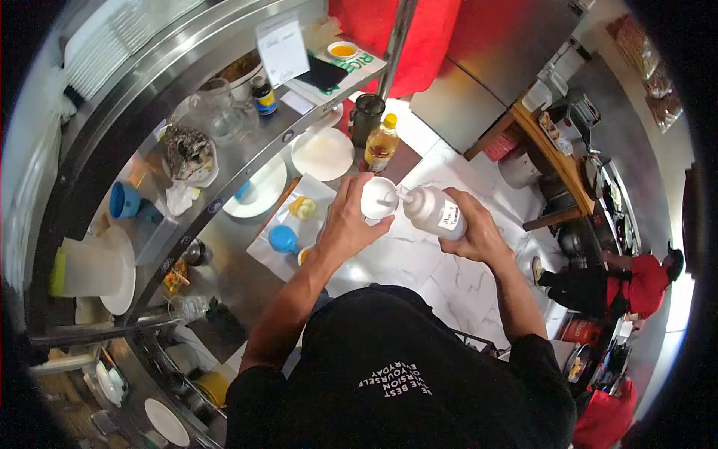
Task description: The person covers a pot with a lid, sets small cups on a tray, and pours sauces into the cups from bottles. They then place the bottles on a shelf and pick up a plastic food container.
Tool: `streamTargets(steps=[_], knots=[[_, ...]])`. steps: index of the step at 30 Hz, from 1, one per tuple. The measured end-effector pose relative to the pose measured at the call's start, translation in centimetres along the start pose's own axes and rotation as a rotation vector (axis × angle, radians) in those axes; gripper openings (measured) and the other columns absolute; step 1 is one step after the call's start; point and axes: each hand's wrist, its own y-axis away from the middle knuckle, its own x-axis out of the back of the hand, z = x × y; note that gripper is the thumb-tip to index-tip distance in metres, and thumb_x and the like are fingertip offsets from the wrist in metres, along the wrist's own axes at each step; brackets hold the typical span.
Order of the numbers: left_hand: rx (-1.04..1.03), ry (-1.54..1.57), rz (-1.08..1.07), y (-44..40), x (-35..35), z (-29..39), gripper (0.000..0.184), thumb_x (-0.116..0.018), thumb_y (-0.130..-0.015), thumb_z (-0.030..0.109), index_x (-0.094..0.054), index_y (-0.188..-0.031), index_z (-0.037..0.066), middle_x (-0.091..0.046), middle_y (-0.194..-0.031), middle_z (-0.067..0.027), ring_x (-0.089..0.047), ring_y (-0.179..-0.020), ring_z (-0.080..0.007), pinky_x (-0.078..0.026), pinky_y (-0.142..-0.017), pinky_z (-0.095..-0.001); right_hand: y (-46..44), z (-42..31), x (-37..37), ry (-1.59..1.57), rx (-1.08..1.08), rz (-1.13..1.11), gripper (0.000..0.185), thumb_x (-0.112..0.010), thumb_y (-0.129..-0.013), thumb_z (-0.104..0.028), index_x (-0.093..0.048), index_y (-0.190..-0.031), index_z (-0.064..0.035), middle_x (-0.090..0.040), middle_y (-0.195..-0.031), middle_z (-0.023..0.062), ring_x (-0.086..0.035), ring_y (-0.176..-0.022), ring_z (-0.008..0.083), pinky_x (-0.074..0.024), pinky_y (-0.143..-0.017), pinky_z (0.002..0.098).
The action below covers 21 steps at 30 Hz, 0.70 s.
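Observation:
My left hand is closed around a small white bowl, tilted so that its inside shows. In my right hand is a translucent squeeze bottle with a handwritten white label, held on its side. The bottle's nozzle points left, at the bowl's rim; whether they touch I cannot tell. Below my left hand a blue round-ended object and a small cup with pale slices rest on a white sheet. Just beyond the bowl stands an oil bottle with a yellow cap.
White plates and a dark pitcher stand on the counter. Above it, a steel shelf holds a glass jar, a phone and a sauce bowl. Two people in red are at the right.

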Motion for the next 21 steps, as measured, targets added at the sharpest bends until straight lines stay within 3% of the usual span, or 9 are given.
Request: streamTargets(steps=[12,21], knots=[[-0.074,0.039,-0.194,-2.1,-5.5,1.5,0.076,-0.085,-0.072,0.017,-0.045,-0.133,-0.003,-0.051,-0.124,-0.0235,-0.055,-0.115,-0.0433,-0.05,-0.095,-0.0494,2.8,1.9,5.4,0.395,-0.146,-0.177,0.088,-0.085,-0.056,-0.02,-0.047,-0.135,-0.0096,-0.061,-0.111,0.0188,-0.06,-0.107,0.0406,-0.0503,-0.093,0.0493],[-0.085,0.045,-0.264,-2.5,-7.6,2.8,0.075,-0.086,-0.072,0.019,-0.047,-0.133,-0.003,-0.053,-0.123,-0.0231,-0.057,-0.115,-0.0422,-0.049,-0.097,-0.0476,5.7,2.6,7.2,0.396,-0.167,-0.149,0.091,-0.086,-0.056,-0.019,-0.045,-0.136,-0.0089,-0.061,-0.11,0.0189,-0.06,-0.107,0.0409,-0.0497,-0.092,0.0502]])
